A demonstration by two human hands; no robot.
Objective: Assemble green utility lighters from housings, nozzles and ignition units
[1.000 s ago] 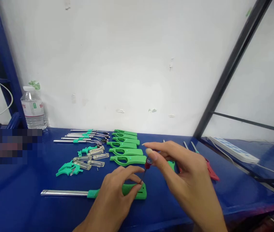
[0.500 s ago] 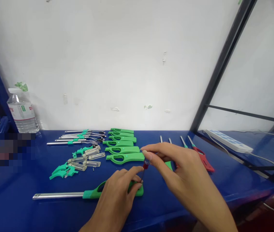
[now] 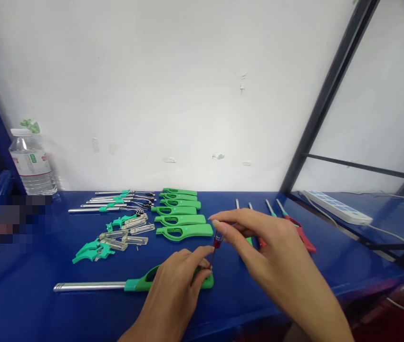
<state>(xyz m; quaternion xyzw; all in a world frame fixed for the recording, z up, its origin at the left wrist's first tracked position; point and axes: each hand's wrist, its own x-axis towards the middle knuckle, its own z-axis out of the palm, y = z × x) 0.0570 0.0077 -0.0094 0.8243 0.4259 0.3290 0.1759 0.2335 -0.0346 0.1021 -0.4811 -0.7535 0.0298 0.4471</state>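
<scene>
A long-necked green lighter (image 3: 141, 284) lies on the blue table, its silver barrel pointing left. My left hand (image 3: 175, 287) is closed over its handle and covers much of it; the thumb and fingertips sit close to the screwdriver's thin shaft. Between the thumb and fingers of my right hand (image 3: 259, 242) is a small screwdriver (image 3: 217, 243) with a red and clear handle. It stands nearly upright, slightly tilted, with its shaft down at the rear of the lighter's handle. The tip is hidden by my left fingers.
Behind my hands lie several green handle shells (image 3: 184, 232). To the left are clear fuel tanks (image 3: 134, 241), teal triggers (image 3: 93, 251) and metal barrels with wires (image 3: 105, 208). Finished-looking red lighters (image 3: 300, 232), a power strip (image 3: 337, 208) and a water bottle (image 3: 33, 164) stand around.
The green lighter has shifted slightly to the right along with my left hand. The screwdriver and my right fingertips have moved a little to the right too. Both grips are kept.
</scene>
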